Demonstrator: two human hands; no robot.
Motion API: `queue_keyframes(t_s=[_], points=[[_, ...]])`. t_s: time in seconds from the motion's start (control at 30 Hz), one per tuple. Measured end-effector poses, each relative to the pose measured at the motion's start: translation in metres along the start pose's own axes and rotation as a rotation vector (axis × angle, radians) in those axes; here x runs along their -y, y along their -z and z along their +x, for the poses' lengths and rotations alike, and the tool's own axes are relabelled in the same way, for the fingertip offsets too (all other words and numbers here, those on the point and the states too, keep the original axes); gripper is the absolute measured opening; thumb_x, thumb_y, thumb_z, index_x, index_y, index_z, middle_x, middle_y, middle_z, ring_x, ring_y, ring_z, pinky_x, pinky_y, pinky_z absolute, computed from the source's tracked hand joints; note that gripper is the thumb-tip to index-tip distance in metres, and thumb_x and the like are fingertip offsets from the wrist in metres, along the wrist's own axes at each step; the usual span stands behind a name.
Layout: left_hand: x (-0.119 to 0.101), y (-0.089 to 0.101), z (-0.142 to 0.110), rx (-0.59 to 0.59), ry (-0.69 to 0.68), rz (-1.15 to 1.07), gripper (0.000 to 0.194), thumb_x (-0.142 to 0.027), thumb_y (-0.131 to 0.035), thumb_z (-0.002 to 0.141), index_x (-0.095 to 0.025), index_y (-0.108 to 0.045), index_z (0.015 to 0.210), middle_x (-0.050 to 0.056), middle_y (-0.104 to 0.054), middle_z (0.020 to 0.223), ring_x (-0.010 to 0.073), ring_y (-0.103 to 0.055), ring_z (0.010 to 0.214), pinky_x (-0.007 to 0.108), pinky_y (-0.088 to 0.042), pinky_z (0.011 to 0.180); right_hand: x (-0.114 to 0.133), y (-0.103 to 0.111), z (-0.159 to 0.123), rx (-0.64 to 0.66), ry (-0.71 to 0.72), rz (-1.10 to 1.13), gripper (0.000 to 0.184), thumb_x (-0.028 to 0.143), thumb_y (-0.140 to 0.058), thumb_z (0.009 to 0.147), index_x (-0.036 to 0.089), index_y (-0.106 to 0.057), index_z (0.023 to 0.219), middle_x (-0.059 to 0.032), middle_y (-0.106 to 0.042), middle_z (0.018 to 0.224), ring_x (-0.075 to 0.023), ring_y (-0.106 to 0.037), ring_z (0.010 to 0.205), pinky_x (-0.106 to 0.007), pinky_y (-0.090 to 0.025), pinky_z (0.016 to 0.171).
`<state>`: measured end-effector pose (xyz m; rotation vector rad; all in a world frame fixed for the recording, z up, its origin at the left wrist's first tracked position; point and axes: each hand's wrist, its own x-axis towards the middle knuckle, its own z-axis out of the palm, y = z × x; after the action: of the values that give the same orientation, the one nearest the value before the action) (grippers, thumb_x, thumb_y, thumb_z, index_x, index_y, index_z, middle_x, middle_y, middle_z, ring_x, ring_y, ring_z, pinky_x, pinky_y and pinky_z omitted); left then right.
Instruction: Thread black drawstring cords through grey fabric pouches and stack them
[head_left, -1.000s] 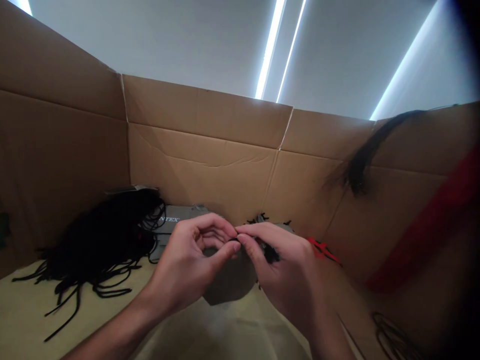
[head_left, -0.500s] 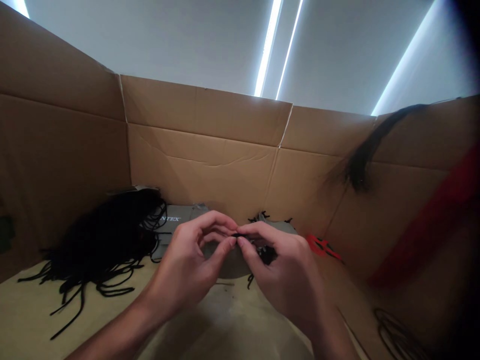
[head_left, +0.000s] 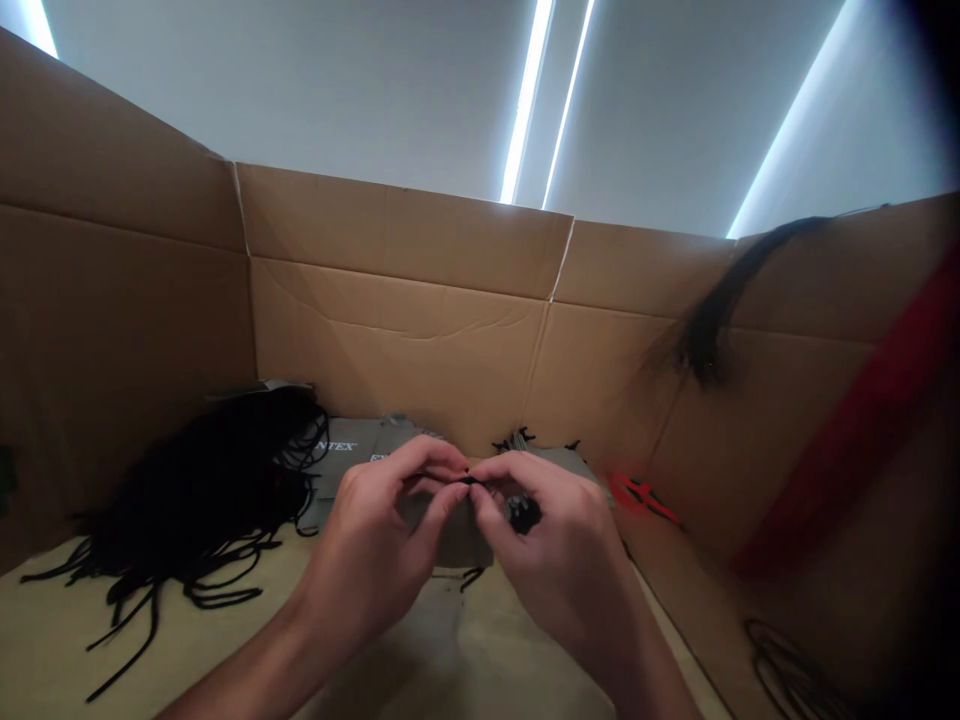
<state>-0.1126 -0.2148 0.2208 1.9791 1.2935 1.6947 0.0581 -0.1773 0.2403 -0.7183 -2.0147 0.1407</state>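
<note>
From my remote view, the left hand (head_left: 375,545) and right hand (head_left: 559,555) both pinch a thin black cord (head_left: 469,481) between fingertips, raised above the flat dark-grey sheet piece (head_left: 459,552) on the pale desk (head_left: 247,650). Since half a second ago, more white lettering shows on the grey printed sheet (head_left: 337,447) behind; the pinch stays, so I judge the fine fingertip work unfinished.
</note>
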Motion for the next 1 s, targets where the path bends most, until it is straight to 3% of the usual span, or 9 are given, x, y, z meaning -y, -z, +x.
queue_keyframes(t_s=[0.2, 0.43, 0.63, 0.83, 1.0], points=[[0.001, -0.005, 0.0, -0.07, -0.062, 0.095, 0.005, -0.021, -0.068, 0.097, -0.022, -0.072, 0.099, 0.001, -0.082, 0.092, 0.0171, -0.08, 0.083, 0.026, -0.062, 0.079, 0.001, -0.007, -0.002, -0.043, 0.011, -0.062, 0.013, 0.009, -0.062, 0.088, 0.019, -0.07, 0.085, 0.0005, -0.071, 0.077, -0.0145, -0.066, 0.069, -0.027, -0.047, 0.065], [-0.001, -0.006, 0.003, -0.079, 0.042, -0.039, 0.005, -0.018, -0.071, 0.091, -0.02, -0.075, 0.093, 0.003, -0.082, 0.088, 0.0176, -0.08, 0.08, 0.023, -0.062, 0.074, 0.004, -0.003, 0.001, -0.043, -0.011, 0.034, 0.012, 0.012, -0.064, 0.087, 0.021, -0.071, 0.085, 0.0011, -0.072, 0.077, -0.0141, -0.065, 0.068, -0.026, -0.05, 0.066], [-0.004, -0.001, 0.007, 0.021, 0.093, -0.142, 0.009, -0.018, -0.07, 0.09, -0.018, -0.078, 0.094, 0.004, -0.081, 0.089, 0.0172, -0.078, 0.081, 0.023, -0.06, 0.075, -0.003, 0.003, 0.003, 0.032, -0.086, 0.191, 0.008, 0.016, -0.067, 0.088, 0.023, -0.072, 0.088, 0.0026, -0.07, 0.076, -0.0138, -0.066, 0.07, -0.026, -0.052, 0.067], [-0.007, 0.01, 0.015, 0.183, 0.204, -0.269, 0.007, -0.023, -0.073, 0.086, -0.016, -0.071, 0.087, 0.003, -0.073, 0.082, 0.0148, -0.071, 0.071, 0.02, -0.051, 0.061, -0.003, 0.005, 0.008, 0.109, -0.188, 0.487, 0.008, 0.02, -0.073, 0.086, 0.021, -0.067, 0.092, -0.0007, -0.071, 0.085, -0.0132, -0.067, 0.075, -0.024, -0.056, 0.068], [-0.006, 0.021, 0.02, 0.289, 0.265, -0.433, 0.01, -0.022, -0.077, 0.084, -0.014, -0.072, 0.086, 0.004, -0.073, 0.078, 0.0145, -0.071, 0.071, 0.02, -0.051, 0.063, -0.006, 0.008, 0.011, 0.198, -0.279, 0.746, 0.021, 0.026, -0.084, 0.081, 0.02, -0.066, 0.092, -0.0013, -0.072, 0.088, -0.0135, -0.072, 0.081, -0.025, -0.06, 0.075]])
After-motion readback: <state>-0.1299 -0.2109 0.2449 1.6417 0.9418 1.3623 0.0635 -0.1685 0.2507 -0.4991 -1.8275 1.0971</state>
